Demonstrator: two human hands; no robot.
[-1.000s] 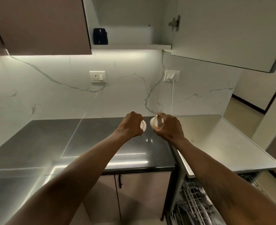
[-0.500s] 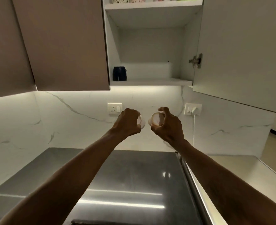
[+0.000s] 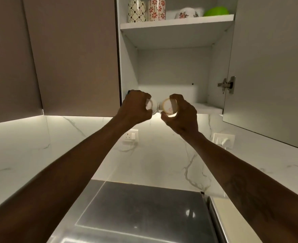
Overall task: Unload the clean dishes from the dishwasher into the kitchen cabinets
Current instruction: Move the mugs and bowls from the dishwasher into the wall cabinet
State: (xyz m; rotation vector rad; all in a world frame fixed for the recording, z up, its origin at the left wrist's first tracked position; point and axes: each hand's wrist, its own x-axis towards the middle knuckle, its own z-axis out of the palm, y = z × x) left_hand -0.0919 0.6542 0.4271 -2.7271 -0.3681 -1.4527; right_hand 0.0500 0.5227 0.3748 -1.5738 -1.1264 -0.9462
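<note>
white ceramic fills both grips: the left hand (image 3: 136, 106) curls its fingers tightly round a small left cup (image 3: 152, 106), and the right hand (image 3: 181, 116) wraps the right cup (image 3: 169, 106), thumb beneath and fingers over the top, its pale round end facing the camera. the two cups lie on their sides just beside each other, whether touching i cannot tell, raised in front of the lower shelf (image 3: 207, 108) of the open cabinet. its door (image 3: 267, 67) swings out to the right on a metal hinge (image 3: 227, 84). on the upper shelf (image 3: 176, 23) stand two patterned mugs (image 3: 136, 11), a flowered white bowl (image 3: 186, 13) and a green bowl (image 3: 215, 11). below, the marble backsplash (image 3: 162, 155) carries a wall socket (image 3: 131, 135), above a dark glossy countertop (image 3: 136, 207).
</note>
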